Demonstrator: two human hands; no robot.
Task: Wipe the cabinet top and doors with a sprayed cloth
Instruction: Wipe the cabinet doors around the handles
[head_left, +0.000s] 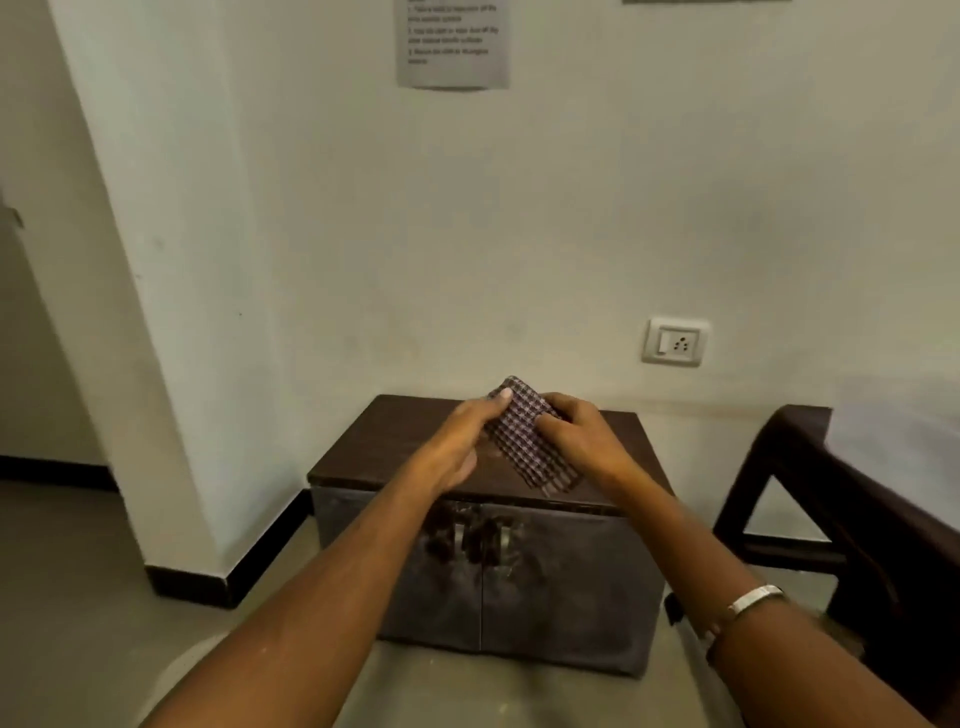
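A low dark brown cabinet (395, 447) stands against the white wall, with two dusty doors (566, 577) and metal handles at the middle. Both hands hold a folded checked cloth (524, 441) just above the cabinet top. My left hand (462, 441) pinches the cloth's upper left edge between thumb and fingers. My right hand (582, 431) grips its right side with curled fingers. The cloth's lower end hangs toward the front edge of the top. No spray bottle is in view.
A dark wooden chair frame (810, 467) stands close on the right of the cabinet. A wall socket (673, 343) sits above the cabinet's right end. A paper notice (452, 44) hangs higher up. A wall corner with black skirting (187, 582) juts out on the left.
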